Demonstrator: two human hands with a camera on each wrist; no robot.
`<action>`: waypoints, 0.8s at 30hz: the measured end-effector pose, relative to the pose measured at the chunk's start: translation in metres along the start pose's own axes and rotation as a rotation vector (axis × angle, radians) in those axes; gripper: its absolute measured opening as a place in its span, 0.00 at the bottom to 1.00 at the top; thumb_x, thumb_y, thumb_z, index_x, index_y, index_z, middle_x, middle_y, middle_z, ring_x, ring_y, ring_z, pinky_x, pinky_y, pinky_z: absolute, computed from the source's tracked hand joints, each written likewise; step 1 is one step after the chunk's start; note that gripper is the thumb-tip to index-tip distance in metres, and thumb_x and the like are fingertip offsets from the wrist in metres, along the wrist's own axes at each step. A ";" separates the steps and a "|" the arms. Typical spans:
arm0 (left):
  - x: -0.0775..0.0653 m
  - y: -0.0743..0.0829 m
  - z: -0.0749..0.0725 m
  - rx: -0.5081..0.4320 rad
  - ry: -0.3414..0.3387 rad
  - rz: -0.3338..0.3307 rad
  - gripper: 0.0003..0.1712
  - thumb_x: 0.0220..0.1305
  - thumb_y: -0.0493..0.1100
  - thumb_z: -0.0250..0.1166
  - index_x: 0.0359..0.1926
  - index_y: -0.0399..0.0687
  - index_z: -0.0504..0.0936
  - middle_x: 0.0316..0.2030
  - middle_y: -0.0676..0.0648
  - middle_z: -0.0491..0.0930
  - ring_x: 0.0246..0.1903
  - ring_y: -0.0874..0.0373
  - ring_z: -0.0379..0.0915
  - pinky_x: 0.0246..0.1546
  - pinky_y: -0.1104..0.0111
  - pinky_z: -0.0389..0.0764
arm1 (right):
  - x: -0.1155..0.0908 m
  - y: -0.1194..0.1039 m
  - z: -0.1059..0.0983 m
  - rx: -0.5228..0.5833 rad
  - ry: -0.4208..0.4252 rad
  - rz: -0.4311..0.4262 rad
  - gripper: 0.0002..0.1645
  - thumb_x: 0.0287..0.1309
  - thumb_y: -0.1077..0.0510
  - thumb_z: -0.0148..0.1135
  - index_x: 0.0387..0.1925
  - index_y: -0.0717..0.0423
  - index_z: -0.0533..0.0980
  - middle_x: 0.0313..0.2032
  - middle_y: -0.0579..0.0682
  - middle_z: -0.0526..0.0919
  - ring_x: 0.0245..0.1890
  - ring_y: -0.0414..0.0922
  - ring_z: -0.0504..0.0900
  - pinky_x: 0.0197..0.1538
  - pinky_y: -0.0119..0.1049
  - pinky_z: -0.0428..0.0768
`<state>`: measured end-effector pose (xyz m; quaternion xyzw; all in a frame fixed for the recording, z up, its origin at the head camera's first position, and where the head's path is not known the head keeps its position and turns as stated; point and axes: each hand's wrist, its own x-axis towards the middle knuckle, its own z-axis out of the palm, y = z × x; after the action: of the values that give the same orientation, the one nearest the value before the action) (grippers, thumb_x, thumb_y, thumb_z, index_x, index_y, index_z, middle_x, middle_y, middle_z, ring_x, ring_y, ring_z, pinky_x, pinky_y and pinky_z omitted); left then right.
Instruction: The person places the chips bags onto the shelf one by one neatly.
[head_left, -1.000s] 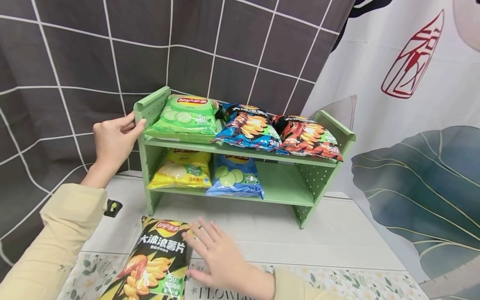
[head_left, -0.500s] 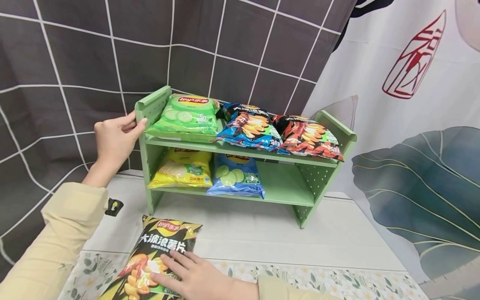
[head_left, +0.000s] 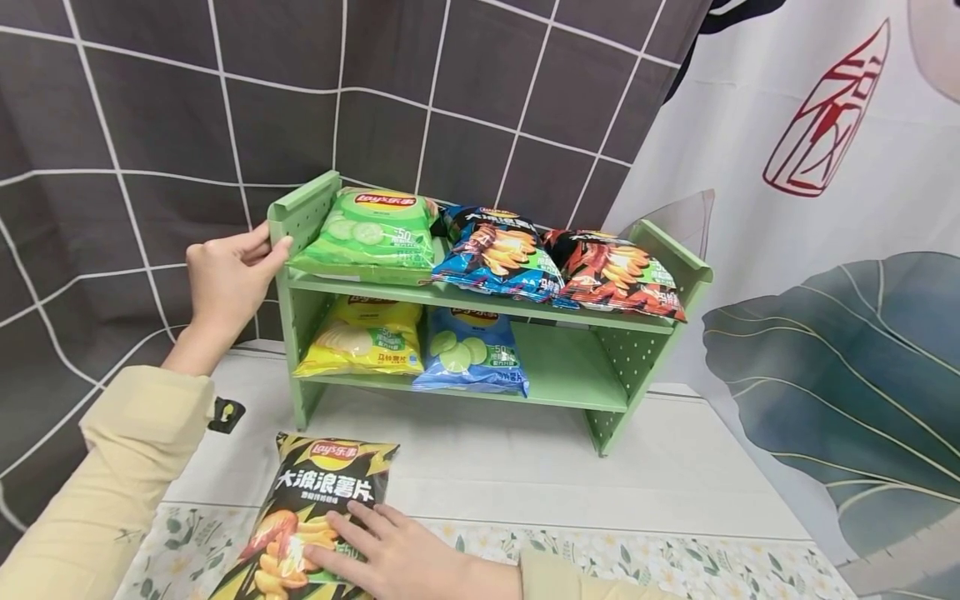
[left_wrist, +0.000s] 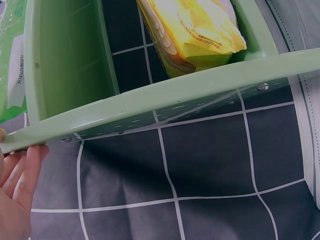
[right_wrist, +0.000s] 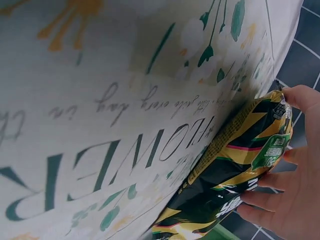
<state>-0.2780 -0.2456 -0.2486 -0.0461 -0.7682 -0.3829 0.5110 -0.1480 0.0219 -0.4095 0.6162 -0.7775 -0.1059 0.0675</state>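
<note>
My left hand (head_left: 228, 275) pinches the front edge of the left side panel of a green two-tier shelf (head_left: 573, 362); in the left wrist view the fingers (left_wrist: 29, 175) show at that panel's edge. My right hand (head_left: 401, 554) lies with spread fingers on a black and gold potato chip bag (head_left: 322, 483) in front of the shelf. In the right wrist view the thumb (right_wrist: 300, 96) is at one end of this chip bag (right_wrist: 240, 165), and the other fingers lie over its printed face. The bag's lower end runs out of the head view.
On the upper tier lie a green chip bag (head_left: 375, 237), a dark blue one (head_left: 498, 258) and a red-black one (head_left: 615, 271). The lower tier bears a yellow bag (head_left: 363, 337) and a light blue bag (head_left: 472, 350). Behind hangs a dark grid curtain (head_left: 285, 125).
My right hand has moved left and down from beside the black and gold chip bag onto it. The bag has shifted and turned slightly. My left hand has stayed on the shelf.
</note>
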 end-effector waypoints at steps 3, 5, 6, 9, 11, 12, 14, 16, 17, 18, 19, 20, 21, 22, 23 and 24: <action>0.000 0.001 -0.001 -0.006 0.002 -0.001 0.18 0.57 0.42 0.67 0.48 0.38 0.84 0.34 0.33 0.83 0.25 1.00 0.60 0.29 0.99 0.62 | -0.003 0.002 -0.001 -0.023 -0.026 -0.009 0.44 0.69 0.34 0.40 0.76 0.45 0.40 0.73 0.53 0.57 0.71 0.49 0.61 0.67 0.36 0.70; -0.001 0.002 -0.001 -0.009 0.003 -0.003 0.17 0.57 0.42 0.68 0.47 0.39 0.84 0.34 0.33 0.83 0.25 1.00 0.60 0.29 0.99 0.63 | -0.004 0.003 -0.002 -0.045 -0.030 -0.017 0.44 0.69 0.34 0.40 0.76 0.46 0.42 0.73 0.53 0.58 0.71 0.50 0.62 0.67 0.36 0.70; -0.001 0.003 -0.002 -0.011 0.003 -0.005 0.17 0.57 0.42 0.68 0.47 0.40 0.84 0.34 0.33 0.83 0.25 1.00 0.60 0.29 0.99 0.63 | -0.004 0.004 -0.002 -0.060 -0.033 -0.021 0.44 0.68 0.33 0.40 0.76 0.46 0.43 0.73 0.53 0.58 0.71 0.50 0.62 0.67 0.37 0.70; -0.001 0.004 -0.002 -0.016 0.003 -0.004 0.17 0.57 0.41 0.68 0.47 0.40 0.84 0.34 0.33 0.83 0.25 1.00 0.61 0.29 0.99 0.63 | -0.005 0.006 -0.004 -0.089 -0.035 -0.020 0.45 0.67 0.31 0.42 0.76 0.46 0.45 0.73 0.54 0.58 0.70 0.51 0.62 0.67 0.37 0.70; -0.001 0.004 -0.002 -0.019 0.001 -0.005 0.17 0.57 0.41 0.67 0.47 0.40 0.84 0.34 0.33 0.83 0.25 1.00 0.61 0.29 0.99 0.63 | -0.005 0.006 -0.006 -0.111 -0.031 -0.014 0.45 0.65 0.30 0.43 0.75 0.46 0.47 0.72 0.55 0.59 0.70 0.52 0.63 0.67 0.37 0.70; -0.001 0.003 -0.001 -0.020 0.000 -0.005 0.17 0.57 0.41 0.67 0.47 0.39 0.84 0.34 0.33 0.83 0.25 1.00 0.61 0.29 0.99 0.63 | -0.005 0.006 -0.008 -0.115 -0.043 -0.006 0.46 0.65 0.30 0.42 0.75 0.46 0.47 0.72 0.55 0.59 0.70 0.52 0.63 0.67 0.37 0.70; -0.001 0.003 -0.001 -0.020 -0.002 -0.007 0.17 0.57 0.41 0.67 0.47 0.38 0.84 0.34 0.33 0.83 0.25 1.00 0.61 0.29 0.99 0.63 | -0.005 0.007 -0.010 -0.117 -0.062 0.007 0.47 0.64 0.28 0.42 0.75 0.45 0.48 0.73 0.56 0.58 0.70 0.53 0.62 0.67 0.37 0.70; -0.001 0.002 -0.001 -0.016 -0.004 -0.008 0.17 0.57 0.41 0.67 0.47 0.38 0.84 0.34 0.33 0.83 0.25 1.00 0.60 0.29 0.99 0.63 | -0.004 0.007 -0.010 -0.098 -0.068 0.015 0.46 0.64 0.28 0.42 0.75 0.45 0.48 0.73 0.57 0.56 0.71 0.54 0.61 0.67 0.37 0.69; -0.001 0.002 -0.001 -0.014 -0.004 -0.008 0.18 0.57 0.41 0.67 0.47 0.38 0.84 0.34 0.33 0.83 0.25 1.00 0.60 0.28 0.99 0.63 | -0.003 0.007 -0.010 -0.074 -0.063 0.016 0.46 0.64 0.29 0.43 0.75 0.45 0.49 0.74 0.58 0.55 0.71 0.55 0.60 0.68 0.37 0.69; -0.001 0.002 -0.001 -0.012 -0.003 -0.007 0.17 0.57 0.41 0.67 0.47 0.38 0.84 0.34 0.33 0.83 0.25 1.00 0.60 0.28 0.99 0.63 | -0.001 0.006 -0.009 -0.064 -0.045 0.013 0.45 0.64 0.29 0.44 0.74 0.46 0.51 0.73 0.59 0.55 0.71 0.55 0.60 0.68 0.37 0.69; -0.001 0.002 -0.001 -0.012 -0.002 -0.008 0.17 0.57 0.41 0.68 0.47 0.38 0.84 0.34 0.33 0.83 0.25 1.00 0.60 0.29 0.99 0.63 | 0.001 0.006 -0.007 -0.041 -0.024 0.010 0.44 0.64 0.30 0.46 0.72 0.47 0.53 0.73 0.60 0.54 0.71 0.56 0.60 0.68 0.37 0.69; -0.001 0.002 -0.001 -0.013 -0.002 -0.008 0.17 0.57 0.41 0.68 0.47 0.39 0.84 0.34 0.33 0.84 0.25 1.00 0.60 0.29 0.99 0.63 | 0.003 0.006 -0.005 -0.021 0.006 0.006 0.42 0.63 0.31 0.48 0.71 0.48 0.55 0.73 0.61 0.55 0.71 0.56 0.60 0.67 0.37 0.70; -0.001 0.003 -0.001 -0.016 -0.001 -0.010 0.17 0.57 0.41 0.68 0.47 0.40 0.84 0.34 0.33 0.84 0.25 1.00 0.61 0.29 0.98 0.63 | 0.005 0.006 -0.003 -0.002 0.035 0.003 0.40 0.63 0.32 0.50 0.68 0.49 0.58 0.72 0.62 0.56 0.70 0.57 0.61 0.67 0.36 0.70; -0.001 0.003 -0.002 -0.019 -0.001 -0.012 0.17 0.57 0.42 0.68 0.47 0.41 0.84 0.34 0.33 0.84 0.25 0.99 0.61 0.29 0.98 0.63 | 0.007 0.005 -0.001 0.017 0.061 0.002 0.39 0.63 0.33 0.51 0.66 0.50 0.59 0.72 0.62 0.57 0.70 0.57 0.62 0.66 0.35 0.71; -0.002 0.004 -0.002 -0.023 -0.002 -0.014 0.17 0.56 0.42 0.69 0.47 0.41 0.84 0.35 0.33 0.84 0.25 0.99 0.61 0.29 0.98 0.63 | 0.009 0.005 0.001 0.020 0.078 0.001 0.38 0.63 0.34 0.51 0.65 0.51 0.60 0.71 0.62 0.59 0.69 0.57 0.63 0.65 0.35 0.73; -0.002 0.004 -0.002 -0.023 -0.002 -0.017 0.17 0.56 0.42 0.69 0.47 0.42 0.84 0.35 0.34 0.84 0.25 0.99 0.61 0.29 0.98 0.63 | 0.010 0.004 0.003 0.012 0.098 -0.001 0.39 0.62 0.33 0.52 0.65 0.51 0.60 0.71 0.62 0.60 0.69 0.57 0.65 0.63 0.34 0.74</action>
<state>-0.2738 -0.2436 -0.2475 -0.0460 -0.7647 -0.3961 0.5062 -0.1550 0.0132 -0.4120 0.6213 -0.7737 -0.0710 0.1019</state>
